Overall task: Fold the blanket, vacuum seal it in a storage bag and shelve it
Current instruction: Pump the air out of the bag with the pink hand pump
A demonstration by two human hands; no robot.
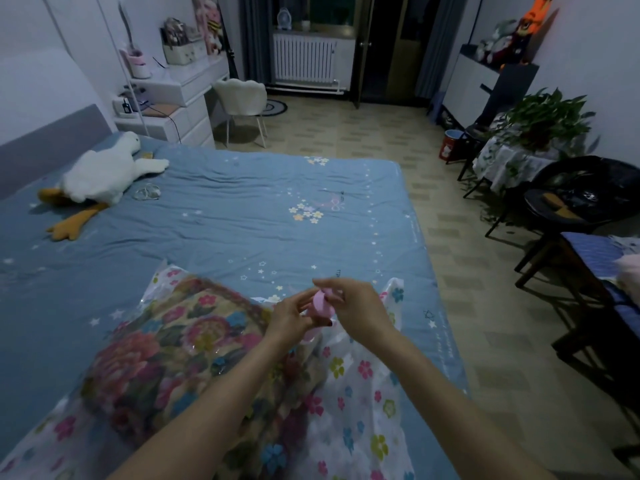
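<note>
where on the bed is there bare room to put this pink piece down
Bare sheet lies between the storage bag and the plush goose, and across the middle of the bed to its far and right edges. Crowded: the near end, under the bag holding the floral blanket, where both hands hold the pink piece.

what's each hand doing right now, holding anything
Left hand: pinching the pink clip.
Right hand: pinching the same pink clip from the other side.
</note>
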